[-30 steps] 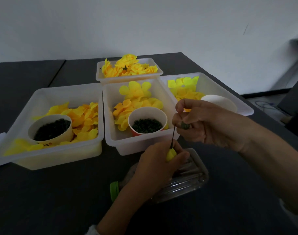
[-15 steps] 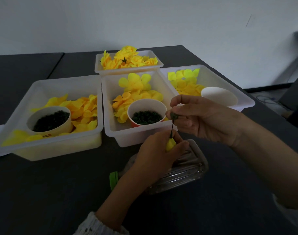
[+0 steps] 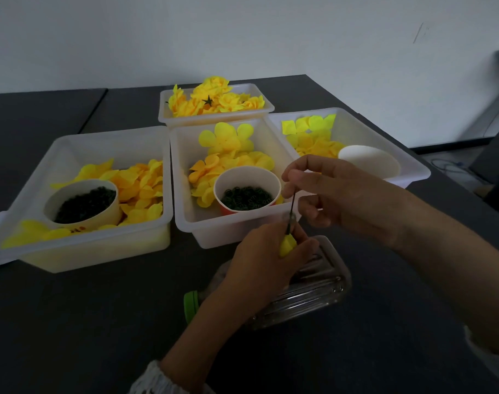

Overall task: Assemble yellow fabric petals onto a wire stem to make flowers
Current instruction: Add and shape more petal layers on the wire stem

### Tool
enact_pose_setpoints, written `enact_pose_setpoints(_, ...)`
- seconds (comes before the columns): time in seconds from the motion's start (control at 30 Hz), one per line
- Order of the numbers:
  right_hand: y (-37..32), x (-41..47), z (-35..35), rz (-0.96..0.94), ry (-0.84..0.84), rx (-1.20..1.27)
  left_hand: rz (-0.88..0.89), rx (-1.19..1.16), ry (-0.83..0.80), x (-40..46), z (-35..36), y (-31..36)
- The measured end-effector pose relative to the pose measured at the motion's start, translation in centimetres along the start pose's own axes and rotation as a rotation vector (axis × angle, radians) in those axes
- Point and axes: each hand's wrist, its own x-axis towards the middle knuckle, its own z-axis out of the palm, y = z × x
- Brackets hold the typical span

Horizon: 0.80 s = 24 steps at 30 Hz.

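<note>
Center frame: left hand (image 3: pixel 266 258) clenched on a rounded yellow bud (image 3: pixel 287 245); right hand (image 3: pixel 339 199) pinches the thin dark wire (image 3: pixel 291 209) above it. Ribbed clear bottle (image 3: pixel 305 291) lies beneath on the desk (image 3: pixel 72 322).

I am reaching my left hand (image 3: pixel 266 255) up from the lower edge, forearm angled toward the middle, fingers curled closed and thumb pressing against the forefinger at the top of the fist. My right hand (image 3: pixel 339 196) is coming in from the right, just above and beside the left, thumb and forefinger pinching together at their tips, the other fingers curling loosely under the palm.
</note>
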Motion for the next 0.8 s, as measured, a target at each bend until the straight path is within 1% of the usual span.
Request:
enact_pose_setpoints(0.07, 0.1, -0.3, -0.2, -0.095, 0.085, -0.143, -0.020, 0.004, -0.016, 0.1, 0.0, 0.0)
enact_pose_setpoints(0.1, 0.1, -0.6, -0.3, -0.149, 0.096, -0.194, -0.027, 0.008, -0.025, 0.1, 0.0, 0.0)
enact_pose_setpoints(0.17, 0.3, -1.0, -0.4, -0.210, 0.034, -0.264, -0.023, 0.005, -0.021, 0.1, 0.0, 0.0)
enact_pose_setpoints(0.27, 0.7, -1.1, -0.1, -0.234, -0.065, -0.363, 0.009, -0.023, 0.016, -0.1, 0.0, 0.0)
enact_pose_setpoints(0.37, 1.4, -0.8, 0.4, -0.269, -0.033, -0.598, -0.006, -0.056, 0.036, 0.0, 0.2, -0.2)
enact_pose_setpoints(0.43, 1.9, -0.7, 0.5, -0.265, -0.006, -0.677, -0.015, -0.074, 0.052, 0.0, 0.4, -0.5)
enact_pose_setpoints(0.63, 2.8, -0.9, 0.6, -0.246, -0.004, -0.648, 0.030, 0.059, 0.111, 0.3, 0.7, -0.7)
enact_pose_setpoints(0.8, 3.7, -1.3, 0.8, -0.238, 0.015, -0.550, 0.026, 0.094, 0.125, 0.3, 0.8, -0.7)
